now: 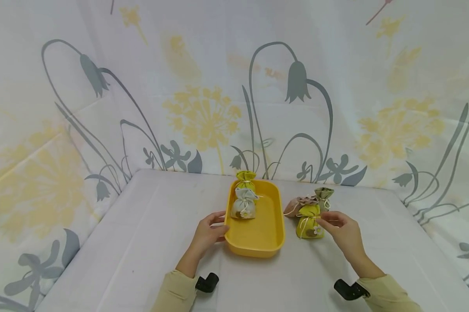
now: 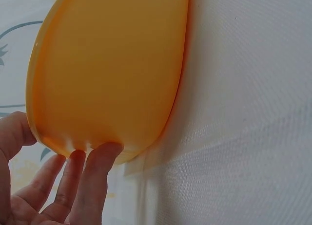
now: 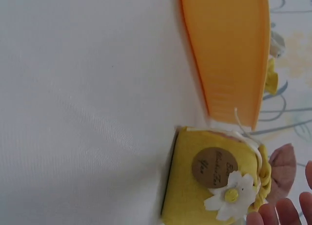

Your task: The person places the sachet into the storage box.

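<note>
Left grip [image 1: 208,234] holding the yellow tray [image 1: 268,225], the right grip [image 1: 346,234], closed or not I can't tell, should pinch the near pouch's neck [image 1: 308,212].

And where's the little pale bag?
In the head view, the pale bag sits inside the yellow tray, toward its left side, just in front of a yellow-green bag.

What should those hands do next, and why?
The right hand should perhaps pinch the front yellow pouch by its tied neck: the hand is just beside it, the left hand holds the tray, and a pale pouch and another yellow pouch sit inside with room beside them.
</note>
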The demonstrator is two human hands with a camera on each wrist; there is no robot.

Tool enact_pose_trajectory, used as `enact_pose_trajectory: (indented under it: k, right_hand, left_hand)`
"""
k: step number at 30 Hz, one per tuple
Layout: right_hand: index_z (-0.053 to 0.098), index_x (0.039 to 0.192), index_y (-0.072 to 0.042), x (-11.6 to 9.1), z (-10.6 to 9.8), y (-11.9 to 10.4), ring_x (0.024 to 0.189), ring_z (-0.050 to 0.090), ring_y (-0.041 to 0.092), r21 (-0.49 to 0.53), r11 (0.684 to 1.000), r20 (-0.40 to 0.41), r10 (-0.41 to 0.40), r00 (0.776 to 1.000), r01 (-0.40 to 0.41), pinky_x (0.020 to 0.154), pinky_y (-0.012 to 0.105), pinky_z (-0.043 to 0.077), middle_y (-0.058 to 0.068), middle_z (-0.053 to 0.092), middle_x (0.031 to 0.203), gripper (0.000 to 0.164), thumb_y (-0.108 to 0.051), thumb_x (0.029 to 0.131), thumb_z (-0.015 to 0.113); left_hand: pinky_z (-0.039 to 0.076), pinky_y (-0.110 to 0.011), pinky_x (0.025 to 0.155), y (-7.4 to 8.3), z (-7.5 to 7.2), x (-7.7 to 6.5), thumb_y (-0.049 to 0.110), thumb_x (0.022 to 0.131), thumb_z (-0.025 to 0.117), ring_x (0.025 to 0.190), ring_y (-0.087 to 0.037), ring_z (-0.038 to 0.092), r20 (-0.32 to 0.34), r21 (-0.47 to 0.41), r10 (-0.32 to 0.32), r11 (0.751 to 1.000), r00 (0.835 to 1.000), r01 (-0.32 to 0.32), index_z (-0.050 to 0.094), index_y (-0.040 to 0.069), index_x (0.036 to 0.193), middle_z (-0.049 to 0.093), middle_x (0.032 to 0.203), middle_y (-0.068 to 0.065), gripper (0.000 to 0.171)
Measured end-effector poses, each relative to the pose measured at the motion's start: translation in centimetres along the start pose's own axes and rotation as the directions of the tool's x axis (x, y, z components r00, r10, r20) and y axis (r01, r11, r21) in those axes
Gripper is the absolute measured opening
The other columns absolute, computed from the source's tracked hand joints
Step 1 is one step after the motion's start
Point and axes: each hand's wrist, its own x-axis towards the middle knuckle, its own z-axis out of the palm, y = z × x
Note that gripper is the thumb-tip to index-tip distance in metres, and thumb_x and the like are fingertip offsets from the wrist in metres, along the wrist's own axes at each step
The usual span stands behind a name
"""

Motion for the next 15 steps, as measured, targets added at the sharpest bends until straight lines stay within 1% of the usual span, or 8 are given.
enact_pose_trajectory:
  k: [3, 7, 11, 15]
  right_hand:
    - [0.066, 0.105, 0.002, 0.5, -0.1, 0.4, 0.077, 0.055, -0.007, -0.014, 1.0, -0.015, 0.007, 1.0, -0.008, 0.065, 0.014, 0.047, 0.015, 0.067, 0.1, 0.036, -0.025, 0.082, 0.072]
    - [0.065, 0.107, 0.003, 1.1, 0.0, 0.9, 0.076, 0.054, -0.008, -0.01, 1.0, -0.012, 0.02, 1.0, -0.02, 0.064, 0.013, 0.047, 0.014, 0.067, 0.099, 0.04, -0.026, 0.081, 0.073]
    - [0.063, 0.111, 0.004, 1.7, 0.1, 1.6, 0.077, 0.053, -0.009, -0.001, 0.999, 0.009, 0.035, 0.999, -0.035, 0.066, 0.013, 0.047, 0.016, 0.066, 0.102, 0.043, -0.026, 0.082, 0.072]
    - [0.058, 0.12, 0.004, 2.4, 0.2, 2.1, 0.081, 0.051, -0.009, 0.001, 0.996, 0.061, 0.086, 0.994, -0.086, 0.071, 0.017, 0.048, 0.018, 0.063, 0.111, 0.052, -0.032, 0.084, 0.069]
  left_hand:
    - [0.056, -0.036, 0.071, -0.1, 0.0, 0.1, 0.004, 0.085, 0.063, 0.097, -0.028, 0.061, 0.002, 0.0, -0.007, 1.0, 1.0, 0.007, 0.05, 0.0, 0.131, 0.052, 0.121, -0.022, 0.048]
    - [0.056, -0.035, 0.07, -0.1, 0.0, 0.0, 0.005, 0.085, 0.063, 0.097, -0.027, 0.061, 0.005, 0.002, -0.006, 1.0, 1.0, 0.006, 0.05, 0.001, 0.131, 0.052, 0.121, -0.021, 0.048]
    - [0.056, -0.036, 0.07, 0.1, -0.1, -0.1, 0.005, 0.085, 0.063, 0.097, -0.027, 0.061, 0.008, 0.0, 0.005, 1.0, 1.0, -0.005, 0.05, 0.001, 0.131, 0.052, 0.121, -0.022, 0.048]
    - [0.056, -0.036, 0.07, 0.0, -0.1, -0.1, 0.005, 0.086, 0.063, 0.098, -0.027, 0.06, 0.013, -0.002, 0.004, 1.0, 1.0, -0.004, 0.049, 0.001, 0.132, 0.051, 0.122, -0.022, 0.049]
